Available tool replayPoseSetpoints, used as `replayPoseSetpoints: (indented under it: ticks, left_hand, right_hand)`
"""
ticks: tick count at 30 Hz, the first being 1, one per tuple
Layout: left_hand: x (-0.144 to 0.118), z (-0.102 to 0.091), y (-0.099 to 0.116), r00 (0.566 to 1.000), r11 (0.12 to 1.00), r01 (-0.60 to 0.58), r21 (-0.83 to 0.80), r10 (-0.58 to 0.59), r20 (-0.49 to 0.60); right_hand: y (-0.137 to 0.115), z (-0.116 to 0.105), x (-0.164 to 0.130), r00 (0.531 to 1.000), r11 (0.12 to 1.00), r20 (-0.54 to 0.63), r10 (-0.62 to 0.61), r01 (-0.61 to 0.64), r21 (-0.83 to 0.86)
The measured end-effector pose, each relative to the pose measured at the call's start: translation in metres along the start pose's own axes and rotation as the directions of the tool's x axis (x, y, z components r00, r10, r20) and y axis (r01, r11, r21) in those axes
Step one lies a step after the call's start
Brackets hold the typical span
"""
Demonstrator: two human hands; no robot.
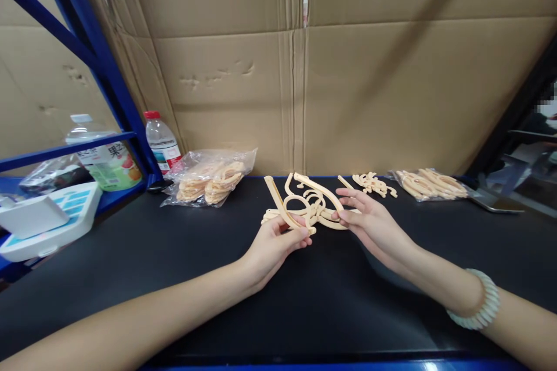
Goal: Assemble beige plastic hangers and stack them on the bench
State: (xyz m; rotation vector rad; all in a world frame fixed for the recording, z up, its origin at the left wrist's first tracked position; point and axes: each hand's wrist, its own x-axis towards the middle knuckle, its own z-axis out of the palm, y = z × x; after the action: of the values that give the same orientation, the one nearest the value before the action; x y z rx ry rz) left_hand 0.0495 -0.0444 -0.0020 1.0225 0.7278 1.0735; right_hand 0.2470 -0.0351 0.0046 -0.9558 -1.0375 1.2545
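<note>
In the head view my left hand (276,246) is closed, thumb on top, around the lower end of a curved beige piece (277,200) that looks like a hanger arm and tilts up to the left. My right hand (378,223) pinches the right end of a second curved beige piece (319,188), similar in shape, its other end pointing up and left. The two held pieces are apart. Just behind my hands, a loose pile of curved beige parts (328,221) lies on the black table (261,313), partly hidden by them.
A clear bag of beige parts (209,182) stands back left, beside a red-capped bottle (161,142). Small hook-shaped parts (374,184) and another bag (429,184) lie back right. At left are a white-and-blue case (65,220) and a large jug (107,159). Cardboard (235,87) walls the back.
</note>
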Motion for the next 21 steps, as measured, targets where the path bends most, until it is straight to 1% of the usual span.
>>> replayPoseSetpoints:
  ticks: [2,4,7,11,15,18,21]
  left_hand:
    - [0.0,0.0,0.0,1.0,1.0,-0.004,0.019,0.004,0.0]
    - [0.0,0.0,-0.001,1.0,0.999,-0.014,0.041,0.014,0.004]
    - [0.0,0.001,0.0,0.999,0.997,-0.042,0.07,0.041,0.015]
    - [0.0,0.002,0.002,0.998,0.993,-0.058,0.1,0.056,0.023]
    - [0.001,0.001,0.002,0.996,0.988,-0.084,0.126,0.08,0.04]
    - [0.002,0.001,0.001,0.994,0.985,-0.101,0.139,0.095,0.051]
    - [0.002,0.0,-0.001,0.992,0.978,-0.113,0.177,0.101,0.073]
  right_hand:
    - [0.001,0.0,0.0,0.999,0.995,0.03,0.043,-0.046,0.086]
    - [0.004,-0.001,0.0,0.996,0.986,0.068,0.057,-0.067,0.151]
    - [0.009,-0.002,0.002,0.991,0.976,0.113,0.067,-0.089,0.197]
    - [0.011,0.0,0.001,0.976,0.976,0.193,0.103,-0.137,0.172]
    - [0.008,0.004,-0.004,0.959,0.97,0.233,0.162,-0.198,0.14]
    - [0.005,0.007,-0.007,0.937,0.97,0.31,0.161,-0.209,0.128]
    - [0.003,0.009,-0.009,0.915,0.975,0.382,0.131,-0.188,0.115]
